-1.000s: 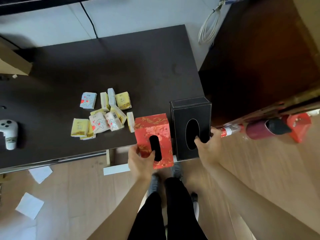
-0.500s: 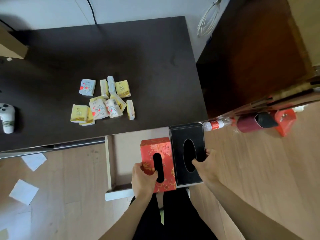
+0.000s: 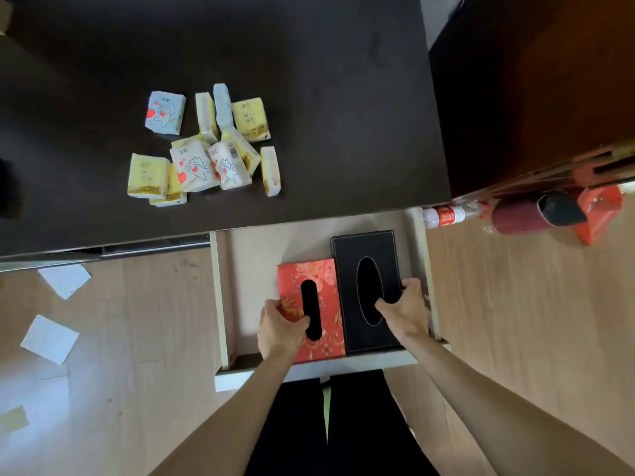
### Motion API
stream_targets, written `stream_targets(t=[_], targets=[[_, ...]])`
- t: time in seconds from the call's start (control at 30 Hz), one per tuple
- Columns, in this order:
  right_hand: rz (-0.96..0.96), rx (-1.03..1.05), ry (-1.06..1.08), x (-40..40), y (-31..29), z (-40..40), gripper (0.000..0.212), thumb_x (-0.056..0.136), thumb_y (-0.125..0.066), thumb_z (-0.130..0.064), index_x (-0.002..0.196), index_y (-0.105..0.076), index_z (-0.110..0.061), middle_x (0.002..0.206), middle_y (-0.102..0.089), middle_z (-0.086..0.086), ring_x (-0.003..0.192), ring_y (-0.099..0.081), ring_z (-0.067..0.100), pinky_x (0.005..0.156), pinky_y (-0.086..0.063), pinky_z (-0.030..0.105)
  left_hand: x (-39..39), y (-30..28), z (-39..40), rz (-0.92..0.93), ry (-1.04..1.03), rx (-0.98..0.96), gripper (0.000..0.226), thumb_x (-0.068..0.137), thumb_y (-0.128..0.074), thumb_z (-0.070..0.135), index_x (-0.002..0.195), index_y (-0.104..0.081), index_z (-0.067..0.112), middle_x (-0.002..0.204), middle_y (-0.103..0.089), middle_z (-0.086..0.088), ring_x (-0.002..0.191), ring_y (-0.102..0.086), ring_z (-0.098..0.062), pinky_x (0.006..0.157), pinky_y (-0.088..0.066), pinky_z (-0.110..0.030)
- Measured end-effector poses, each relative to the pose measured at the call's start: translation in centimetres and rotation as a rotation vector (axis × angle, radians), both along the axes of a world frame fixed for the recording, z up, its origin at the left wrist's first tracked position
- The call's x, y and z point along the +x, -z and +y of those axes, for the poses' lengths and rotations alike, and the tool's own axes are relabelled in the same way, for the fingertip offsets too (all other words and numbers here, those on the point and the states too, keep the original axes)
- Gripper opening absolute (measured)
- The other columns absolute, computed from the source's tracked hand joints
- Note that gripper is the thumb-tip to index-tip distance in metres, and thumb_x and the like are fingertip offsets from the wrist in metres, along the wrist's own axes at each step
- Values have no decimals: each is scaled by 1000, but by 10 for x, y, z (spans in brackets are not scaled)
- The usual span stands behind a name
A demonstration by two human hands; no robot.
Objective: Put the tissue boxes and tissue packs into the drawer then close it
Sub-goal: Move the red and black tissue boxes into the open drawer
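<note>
The pale wooden drawer stands pulled out under the dark desk. Inside it, side by side at the right, lie a red floral tissue box and a black tissue box. My left hand grips the red box's near left corner, thumb by its slot. My right hand holds the black box's right side, thumb in its oval opening. Several small yellow, white and blue tissue packs lie in a loose heap on the desk.
A dark brown cabinet stands to the right of the desk. At its foot lie a plastic bottle, a dark red cylinder and a red box. White paper scraps litter the wooden floor at left.
Both hands carried the two tissue boxes off the desk's front edge and down into the open drawer. The drawer now shows much further out than a second ago.
</note>
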State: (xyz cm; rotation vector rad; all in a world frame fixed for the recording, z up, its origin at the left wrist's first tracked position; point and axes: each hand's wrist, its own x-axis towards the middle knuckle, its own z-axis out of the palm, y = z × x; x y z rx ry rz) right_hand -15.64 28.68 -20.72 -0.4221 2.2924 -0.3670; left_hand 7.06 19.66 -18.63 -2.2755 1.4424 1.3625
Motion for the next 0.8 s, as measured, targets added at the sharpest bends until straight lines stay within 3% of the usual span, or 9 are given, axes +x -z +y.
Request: stream_targets(t=[0.1,0.2,0.3,0.37,0.43,0.53,0.67,0.8], targets=[[4,3,0,2,10,-2,58,75,-83,-25,109,-35,-28,92,-59,-5,77,-62,12,62,-47,29,5,12,1,14,10,-11,56,63,-85,40,104,-50,25,97,-61,6,83,-64,-19,70,-57,-40],[7,4,-28,3,10,-2,58,77,-82,-25,110,-34,-26,99,-60,2,79,-63,18,71,-54,39,10,15,3,46,17,-27,58,64,-87,42,103,-47,27,100,-61,6,85,-62,-17,67,-51,-33],[-11,20,-80,1,1,-5,55,80,-82,-26,114,-39,-22,115,-61,8,96,-64,24,82,-56,41,10,13,3,72,4,-15,55,67,-86,43,103,-47,27,100,-61,6,85,-62,-15,65,-48,-30],[73,11,-201,-4,-6,-12,64,79,-85,-30,127,-47,-15,131,-57,9,118,-58,26,94,-54,39,10,12,-1,97,-12,-5,48,70,-82,47,100,-51,26,96,-64,8,83,-63,-13,60,-44,-27],[200,-68,-374,-10,-11,-26,84,78,-88,-29,145,-41,-11,149,-47,11,136,-47,28,111,-46,42,13,13,-10,115,-3,6,45,72,-80,50,99,-54,26,91,-65,11,82,-65,-11,57,-42,-25],[341,-108,-717,-22,-11,-58,103,76,-88,-31,157,-28,-9,163,-36,13,150,-34,31,121,-33,45,15,20,-23,157,35,-8,57,73,-82,43,120,-54,25,103,-67,12,90,-68,-15,73,-55,-34],[381,-1,-1129,-35,-3,-86,109,74,-88,-27,160,-26,-4,164,-36,17,154,-29,33,126,-25,45,5,24,-29,181,131,-79,90,76,-83,35,148,-31,30,119,-60,8,96,-65,-18,87,-57,-43],[414,21,-1178,-47,-3,-83,107,71,-90,-22,158,-31,-3,160,-42,17,150,-36,33,125,-29,43,-2,23,-31,163,148,-55,106,79,-82,24,155,-11,38,124,-63,-3,103,-66,-29,86,-57,-53]])
